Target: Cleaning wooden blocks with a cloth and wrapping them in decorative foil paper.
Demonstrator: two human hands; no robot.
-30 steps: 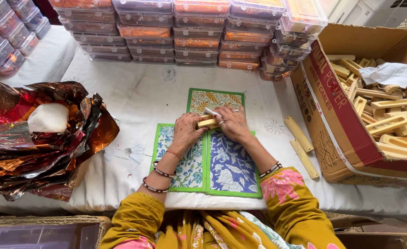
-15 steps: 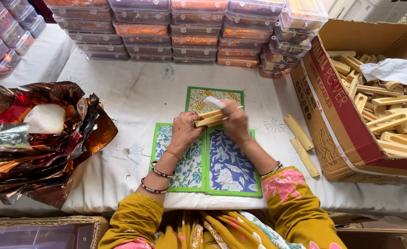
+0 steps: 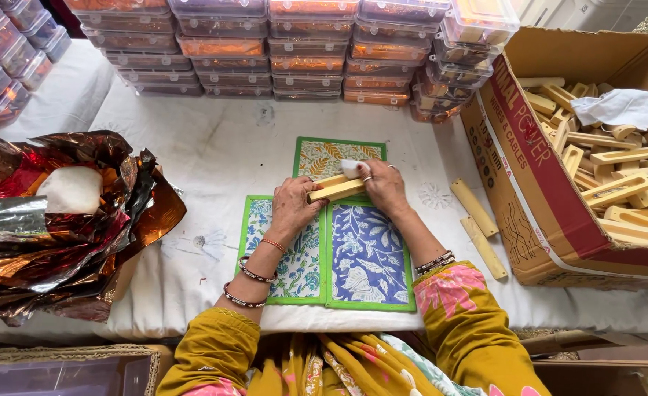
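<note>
My left hand (image 3: 293,208) grips the left end of a pale wooden block (image 3: 336,189), held a little above three green-bordered floral mats (image 3: 368,257) on the white cloth. My right hand (image 3: 384,186) rests on the block's right end and pinches a small white cloth (image 3: 353,169) against it. The block lies tilted, right end higher. Bangles circle both wrists, and yellow patterned sleeves fill the lower edge.
Right of the mats lie two loose wooden sticks (image 3: 478,227). An open cardboard box (image 3: 551,183) at right holds several wooden pieces and a white rag (image 3: 617,106). Crumpled metallic foil (image 3: 52,227) with a white lump lies at left. Stacked clear plastic containers (image 3: 265,51) line the far edge.
The white cloth in my right hand has slid along the block toward its upper right end. The block stays between both hands over the mats.
</note>
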